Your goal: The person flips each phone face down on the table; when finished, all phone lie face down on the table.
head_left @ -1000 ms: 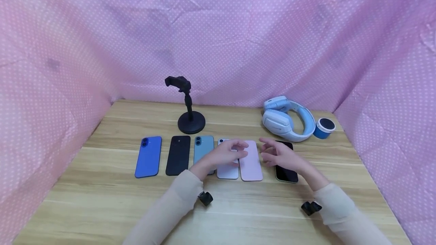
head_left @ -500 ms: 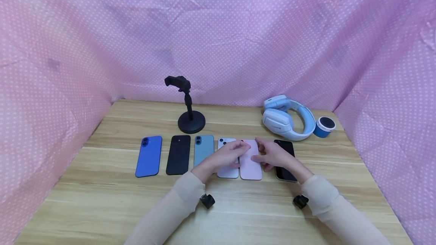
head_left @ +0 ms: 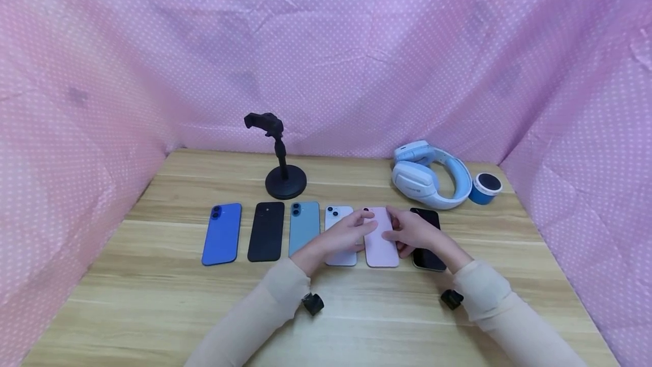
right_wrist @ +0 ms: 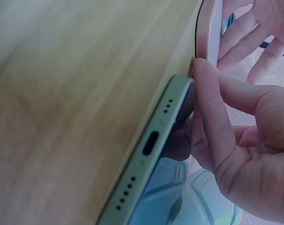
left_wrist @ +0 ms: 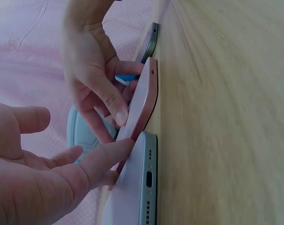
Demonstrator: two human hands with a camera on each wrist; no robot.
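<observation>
A pink phone [head_left: 380, 251] lies back up on the table in a row of phones. My right hand [head_left: 415, 231] holds it at its right side, thumb on the back and fingers along the edge. My left hand [head_left: 343, 237] hovers over the white phone [head_left: 341, 258], its fingertips at the pink phone's left edge; its thumb is raised apart in the left wrist view. Right of the pink phone lies a black-faced phone [head_left: 428, 259], partly under my right wrist. In the right wrist view that phone's pale green edge [right_wrist: 151, 145] is near.
Further left lie a teal phone [head_left: 304, 225], a black phone [head_left: 266, 234] and a blue phone [head_left: 222, 235]. Behind the row stand a black phone stand [head_left: 285, 183], pale blue headphones [head_left: 415, 180] and a small blue-and-white cylinder [head_left: 484, 192]. Pink dotted cloth [head_left: 326, 61] surrounds the table.
My right hand has come left to the pink phone and taken hold of its side. In the last half second that phone has slid slightly right. My left hand has shifted slightly right.
</observation>
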